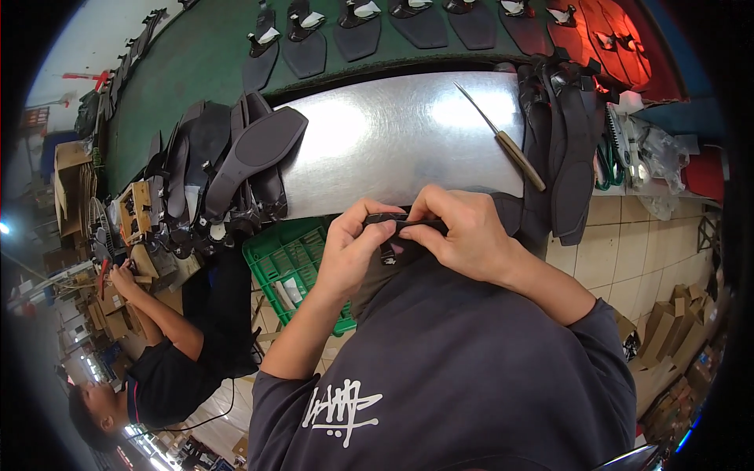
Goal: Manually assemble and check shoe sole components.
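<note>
Close to my body, at the near edge of a shiny metal plate (pixel 408 141), both hands work on a black sandal strap (pixel 388 254). My left hand (pixel 351 245) pinches it between thumb and fingers. From the other side my right hand (pixel 462 233) grips it too, thumb tip close to the left thumb. A dark sole (pixel 509 213) shows beyond the right hand; whether it joins the strap is hidden by that hand. On the plate's right part lies an awl (pixel 518 159) with a wooden handle, its thin metal point facing away from me.
Black sandals (pixel 259 144) are heaped left of the plate, with more sandals (pixel 572 165) stacked on its right. Farther off, a row of sandals (pixel 357 38) lies on a green surface (pixel 188 71). Below left stands a green crate (pixel 271 263). A person (pixel 169 357) works at the left.
</note>
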Demonstrator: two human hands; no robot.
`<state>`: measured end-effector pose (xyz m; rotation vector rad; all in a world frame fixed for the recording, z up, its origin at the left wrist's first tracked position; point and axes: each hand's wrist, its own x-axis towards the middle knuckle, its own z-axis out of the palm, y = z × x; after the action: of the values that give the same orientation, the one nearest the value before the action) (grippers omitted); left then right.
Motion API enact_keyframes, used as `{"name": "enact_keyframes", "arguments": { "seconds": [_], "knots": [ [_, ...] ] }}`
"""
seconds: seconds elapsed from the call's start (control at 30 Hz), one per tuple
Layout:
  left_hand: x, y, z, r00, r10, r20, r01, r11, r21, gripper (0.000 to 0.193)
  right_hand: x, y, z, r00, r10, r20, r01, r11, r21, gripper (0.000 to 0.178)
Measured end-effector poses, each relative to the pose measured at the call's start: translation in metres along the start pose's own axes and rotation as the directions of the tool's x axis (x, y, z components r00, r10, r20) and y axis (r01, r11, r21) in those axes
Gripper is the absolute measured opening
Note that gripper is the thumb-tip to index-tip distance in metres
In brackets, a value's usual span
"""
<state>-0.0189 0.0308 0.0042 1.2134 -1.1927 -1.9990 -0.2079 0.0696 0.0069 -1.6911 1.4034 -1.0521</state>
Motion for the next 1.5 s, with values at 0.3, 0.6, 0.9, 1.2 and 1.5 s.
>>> {"name": "enact_keyframes", "arguments": {
  "seconds": [0.3, 0.6, 0.9, 1.2, 1.5],
  "knots": [
    [0.003, -0.008, -0.008, 0.983, -0.184, -0.024, 0.171, 0.95, -0.262, 0.01, 0.0, 0.001, 0.001, 0.998, -0.057, 0.021, 0.058, 0.998, -0.039, 0.024],
    [0.007, -0.015, -0.004, 0.985, -0.089, -0.148, 0.074, 0.992, -0.104, 0.004, -0.005, 0.001, 0.006, 0.997, -0.077, 0.021, 0.079, 0.992, -0.099, 0.021],
    [0.006, -0.011, -0.001, 0.987, -0.021, -0.162, 0.013, 0.999, -0.051, 0.008, -0.001, 0.004, 0.008, 1.0, -0.013, -0.003, 0.014, 1.0, 0.004, 0.013],
    [-0.003, 0.011, -0.008, 1.0, -0.01, -0.01, 0.01, 0.999, -0.04, 0.007, 0.021, 0.003, -0.018, 0.869, 0.235, 0.437, -0.416, 0.823, 0.386, 0.012],
    [-0.001, -0.024, -0.052, 0.939, -0.235, -0.25, 0.017, 0.761, -0.649, 0.039, 0.034, 0.069, -0.067, 0.942, -0.157, -0.297, -0.085, 0.742, -0.665, 0.026]
  ]
}}
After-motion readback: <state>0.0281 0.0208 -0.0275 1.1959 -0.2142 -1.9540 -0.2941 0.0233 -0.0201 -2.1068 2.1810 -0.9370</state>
